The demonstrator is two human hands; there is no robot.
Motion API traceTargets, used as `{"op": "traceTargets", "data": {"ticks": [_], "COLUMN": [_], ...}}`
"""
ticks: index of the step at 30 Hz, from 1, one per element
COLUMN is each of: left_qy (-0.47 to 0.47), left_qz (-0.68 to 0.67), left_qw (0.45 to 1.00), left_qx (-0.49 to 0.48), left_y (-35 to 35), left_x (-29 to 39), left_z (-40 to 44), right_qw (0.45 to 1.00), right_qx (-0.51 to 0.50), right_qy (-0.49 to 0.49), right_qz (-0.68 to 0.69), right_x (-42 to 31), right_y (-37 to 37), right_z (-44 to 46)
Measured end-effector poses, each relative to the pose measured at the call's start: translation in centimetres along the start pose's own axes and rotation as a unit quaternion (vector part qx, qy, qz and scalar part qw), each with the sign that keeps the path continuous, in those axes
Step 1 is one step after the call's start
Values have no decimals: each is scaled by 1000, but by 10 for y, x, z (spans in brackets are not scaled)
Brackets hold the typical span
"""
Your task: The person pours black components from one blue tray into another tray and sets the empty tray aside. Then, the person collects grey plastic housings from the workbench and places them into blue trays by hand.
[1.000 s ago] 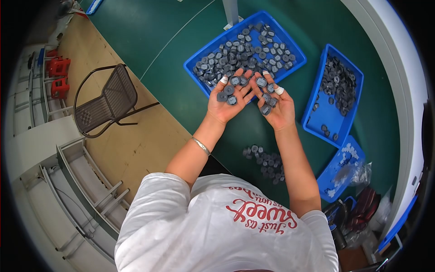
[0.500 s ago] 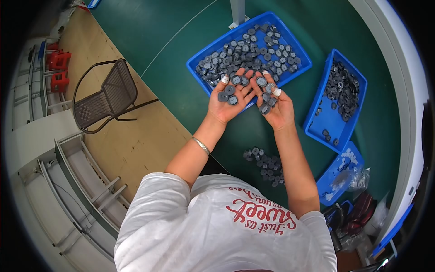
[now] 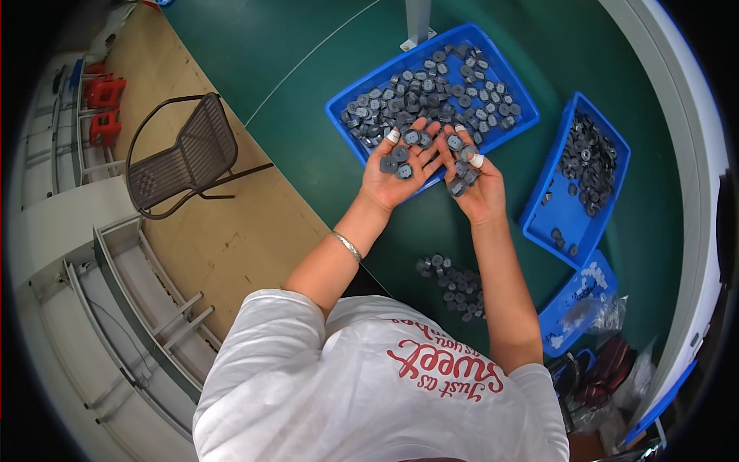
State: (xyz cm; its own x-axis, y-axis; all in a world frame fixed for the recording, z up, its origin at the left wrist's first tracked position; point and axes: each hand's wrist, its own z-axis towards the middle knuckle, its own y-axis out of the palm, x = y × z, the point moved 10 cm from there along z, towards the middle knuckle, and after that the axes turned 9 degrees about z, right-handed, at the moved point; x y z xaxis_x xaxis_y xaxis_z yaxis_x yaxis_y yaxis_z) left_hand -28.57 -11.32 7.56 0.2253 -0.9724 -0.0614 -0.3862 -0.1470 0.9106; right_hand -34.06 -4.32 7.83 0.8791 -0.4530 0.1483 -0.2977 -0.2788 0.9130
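Observation:
Palm up, my left hand [image 3: 389, 179] holds several round grey parts [image 3: 399, 154] on its palm and fingers, with a white wrap on the thumb. Beside it, my right hand [image 3: 483, 192] is also turned up, and several grey parts [image 3: 462, 179] rest along its fingers; its thumb is wrapped too. The fingertips of both hands are close together over the near edge of a blue tray [image 3: 528, 123] that holds many of the same parts. On the green table [image 3: 400, 254] between my forearms lies a loose pile of grey parts [image 3: 459, 292].
A second blue tray [image 3: 566, 223] with darker parts stands to the right. Near it are a blue tray with small white pieces [image 3: 562, 323] and a plastic bag [image 3: 608, 312]. A metal post [image 3: 418, 23] rises behind the first tray. A brown chair [image 3: 185, 158] stands at left.
The trays, table and chair have shifted slightly in the view. Both hands keep their upturned pose with the grey parts, moving a little to the right in the view.

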Motion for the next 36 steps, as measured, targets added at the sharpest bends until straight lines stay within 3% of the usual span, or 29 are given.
{"op": "traceTargets", "data": {"ticks": [5,9,11,13,15,16,17,19,20,21,23,25,27,28,30,32,33,35,36], "left_qy": [8,35,70,101,145,192,240,361,361,350,213,68,-10,-15,-41,-49,-53,-40,-23], "left_qz": [3,158,260,393,516,614,702,746,744,744,745,829,907,908,947,955,962,966,963], "left_qw": [1000,984,958,896,832,747,646,546,552,559,633,550,401,398,297,266,239,222,237], "left_qx": [13,68,99,179,147,168,177,124,105,102,9,-70,-128,-127,-117,-119,-124,-128,-127], "left_y": [-5,-25,-14,4,9,24,45,71,73,69,50,3,-43,-49,-63,-79,-86,-93,-93], "left_x": [6,38,60,77,93,96,99,99,89,70,6,-58,-96,-102,-112,-121,-126,-133,-135], "left_z": [3,21,27,25,38,25,18,1,-8,-21,-30,-48,-72,-83,-100,-113,-117,-118,-117], "right_qw": [1000,995,979,962,932,927,913,888,874,853,831,797,773,754,732,725,675,432,435], "right_qx": [22,79,156,198,199,225,186,153,78,6,56,157,266,291,310,312,282,181,178], "right_qy": [-3,-53,-101,-112,-153,-158,-130,-101,-125,-145,-142,-133,-109,-110,-103,-69,-80,-157,-159], "right_qz": [6,-13,-80,-153,-260,-253,-338,-421,-464,-501,-535,-568,-566,-579,-598,-611,-677,-869,-868], "right_x": [-4,-28,-43,-53,-67,-72,-73,-80,-87,-89,-101,-117,-123,-120,-98,-53,-36,-7,1], "right_y": [-4,-5,4,17,32,30,45,51,67,81,58,2,-63,-93,-129,-138,-138,-94,-94], "right_z": [11,29,41,45,39,22,17,-7,-32,-62,-123,-183,-238,-259,-284,-280,-271,-249,-240]}}
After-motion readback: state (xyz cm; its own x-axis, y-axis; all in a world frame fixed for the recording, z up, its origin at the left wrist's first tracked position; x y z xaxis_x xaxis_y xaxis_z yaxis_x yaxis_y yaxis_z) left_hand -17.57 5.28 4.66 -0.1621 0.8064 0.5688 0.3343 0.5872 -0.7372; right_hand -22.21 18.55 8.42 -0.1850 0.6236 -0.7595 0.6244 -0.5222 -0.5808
